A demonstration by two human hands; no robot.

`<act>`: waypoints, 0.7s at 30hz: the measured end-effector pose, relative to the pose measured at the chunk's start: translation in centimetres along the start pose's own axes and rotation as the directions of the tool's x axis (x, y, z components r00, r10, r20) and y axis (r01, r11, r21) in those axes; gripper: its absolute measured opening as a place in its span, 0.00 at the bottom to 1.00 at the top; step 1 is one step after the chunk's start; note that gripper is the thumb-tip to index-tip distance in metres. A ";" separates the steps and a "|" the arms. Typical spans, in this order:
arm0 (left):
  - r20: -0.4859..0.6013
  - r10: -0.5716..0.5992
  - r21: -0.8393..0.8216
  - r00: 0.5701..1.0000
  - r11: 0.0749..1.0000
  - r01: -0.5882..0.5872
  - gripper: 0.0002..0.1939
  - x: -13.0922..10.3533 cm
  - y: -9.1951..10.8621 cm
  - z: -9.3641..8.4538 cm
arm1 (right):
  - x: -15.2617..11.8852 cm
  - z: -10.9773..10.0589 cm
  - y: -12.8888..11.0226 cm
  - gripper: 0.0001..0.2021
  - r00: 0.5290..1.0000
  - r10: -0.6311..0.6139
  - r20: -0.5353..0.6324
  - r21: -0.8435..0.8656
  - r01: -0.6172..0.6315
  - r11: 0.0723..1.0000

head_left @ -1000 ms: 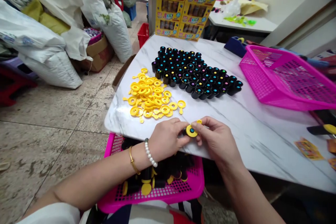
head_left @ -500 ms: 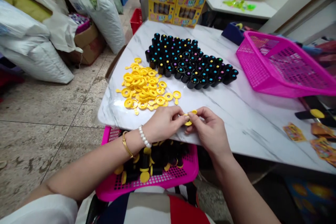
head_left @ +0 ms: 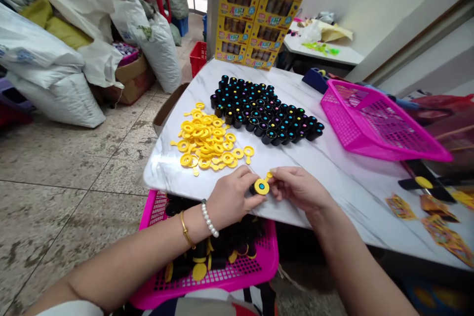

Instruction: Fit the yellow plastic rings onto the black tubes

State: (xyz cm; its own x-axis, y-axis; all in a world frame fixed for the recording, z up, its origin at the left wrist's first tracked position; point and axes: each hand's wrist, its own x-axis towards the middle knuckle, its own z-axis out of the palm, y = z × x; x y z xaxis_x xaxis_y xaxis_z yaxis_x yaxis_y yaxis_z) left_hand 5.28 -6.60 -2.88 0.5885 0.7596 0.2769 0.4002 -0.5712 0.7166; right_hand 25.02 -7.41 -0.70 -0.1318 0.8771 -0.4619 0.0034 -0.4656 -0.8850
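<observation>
My left hand (head_left: 232, 196) is closed round a black cylinder whose end faces the camera. A yellow ring piece (head_left: 261, 187) sits on that end, with a blue dot in its middle. The fingertips of my right hand (head_left: 296, 185) pinch the small tab of the yellow piece. Beyond my left hand lies a loose pile of yellow ring pieces (head_left: 207, 138). Behind the pile, black cylinders (head_left: 259, 111) stand packed together, with coloured dots on their tops.
A pink basket (head_left: 272, 256) of black and yellow parts is below the white table (head_left: 351, 197). Another pink basket (head_left: 374, 123) stands at the right. Yellow boxes (head_left: 255, 19) are stacked at the back. White sacks (head_left: 55, 84) stand on the left floor.
The yellow piece has turned to show its face, and a black cylinder is now visible in my left hand. My right hand has shifted to the tab. The view has tilted up.
</observation>
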 end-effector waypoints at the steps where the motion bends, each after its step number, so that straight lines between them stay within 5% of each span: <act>1: 0.003 0.008 -0.008 1.000 1.000 -0.008 0.10 0.0 0.0 -0.1 | 0.3 -0.4 -0.4 0.16 0.997 0.007 0.077 -0.035 -0.004 0.999; 5: 0.042 0.013 -0.007 0.999 1.000 -0.013 0.10 -0.1 0.0 -0.1 | 0.6 -0.6 -2.3 0.15 0.954 0.078 0.290 -0.240 -0.007 0.971; 11: 0.050 -0.040 0.071 0.998 0.997 0.037 0.11 0.4 0.3 0.0 | -1.1 1.3 -3.5 0.08 0.966 -0.197 0.165 -0.686 0.256 0.681; 14: 0.094 -0.088 0.009 0.992 0.996 0.087 0.12 1.0 0.3 -0.8 | -2.3 1.4 -1.4 0.07 0.948 -0.297 0.112 -0.651 0.296 0.699; 17: 0.255 -0.191 -0.205 0.948 0.947 0.246 0.21 1.5 0.3 -2.0 | -3.4 1.1 1.5 0.14 0.857 -0.515 0.008 -0.566 0.428 0.705; 19: 0.364 -0.262 -0.347 0.894 0.853 0.391 0.25 1.3 0.6 -2.3 | -4.1 1.4 2.9 0.32 0.765 -0.644 0.021 -0.579 0.534 0.616; 21: 0.426 -0.272 -0.448 0.863 0.765 0.462 0.27 0.6 1.3 -2.1 | -4.9 2.2 3.6 0.39 0.666 -0.741 0.087 -0.656 0.598 0.460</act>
State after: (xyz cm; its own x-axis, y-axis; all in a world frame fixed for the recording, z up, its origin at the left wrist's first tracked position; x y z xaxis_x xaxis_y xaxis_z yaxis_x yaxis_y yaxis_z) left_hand 4.65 -6.24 -0.48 0.6981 0.6785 -0.2286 0.2632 0.0538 0.9632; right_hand 23.47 -13.60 -1.49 -0.1767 0.9188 0.3531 0.5731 0.3877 -0.7220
